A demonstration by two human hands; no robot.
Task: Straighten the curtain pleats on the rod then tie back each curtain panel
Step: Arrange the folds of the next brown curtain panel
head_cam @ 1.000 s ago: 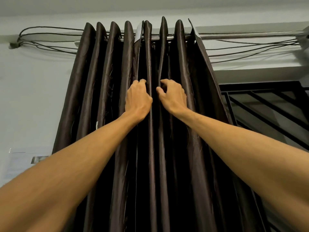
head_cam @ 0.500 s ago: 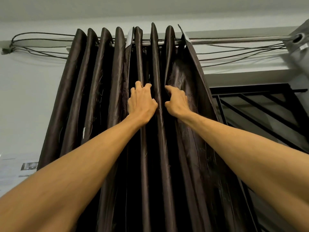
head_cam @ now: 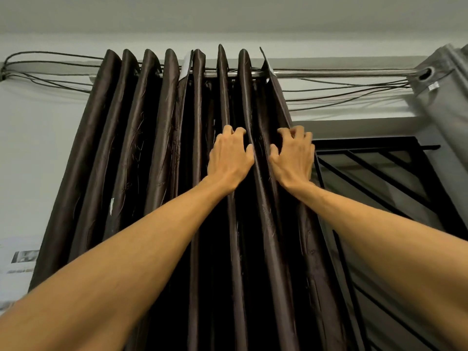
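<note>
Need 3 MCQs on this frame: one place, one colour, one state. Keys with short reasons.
1. Where on the rod does the grey curtain hang? A) left end B) middle C) right end
2. Colour of the pleated curtain? A) white B) dark brown C) red
3. The left hand and right hand are: A) gripping that curtain B) hanging free C) tying a cord
Key: C, it hangs at the rod's right end; B, glossy dark brown folds; A, both curl round folds.
</note>
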